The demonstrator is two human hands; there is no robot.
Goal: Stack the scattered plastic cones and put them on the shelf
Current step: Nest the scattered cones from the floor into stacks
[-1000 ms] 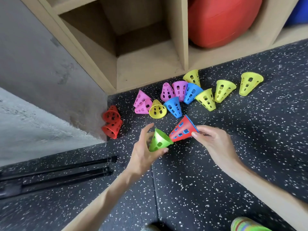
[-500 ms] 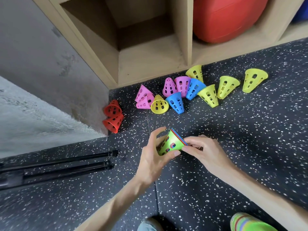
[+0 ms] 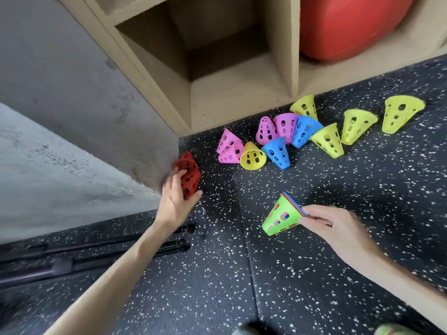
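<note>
Two hands are in my view, each engaged with cones. My left hand (image 3: 177,198) is at the base of the grey wall (image 3: 72,112), fingers and thumb curled around the red cones (image 3: 189,174), which appear to be two nested or overlapping pieces; motion blur prevents an exact count. My right hand (image 3: 331,228) pinches the wide rim of the stacked cones (image 3: 281,217), a green outer cone with red and blue rims showing at its wide end; the stack is tilted with the narrow end toward the lower left, and I cannot tell whether it touches the speckled floor (image 3: 314,274). Well apart from both hands, nearer the shelf (image 3: 232,97), the loose cones lie in a row on the floor: pink cones (image 3: 228,147), a yellow cone (image 3: 252,157), a blue cone (image 3: 278,152), two magenta cones (image 3: 275,129), a second blue cone (image 3: 303,130), and four further yellow cones (image 3: 358,125) running to the right. The shelf compartment directly behind them holds nothing visible; the next compartment to the right contains a red ball (image 3: 348,22). Black tripod legs (image 3: 96,252) lie on the floor beneath my left forearm.
</note>
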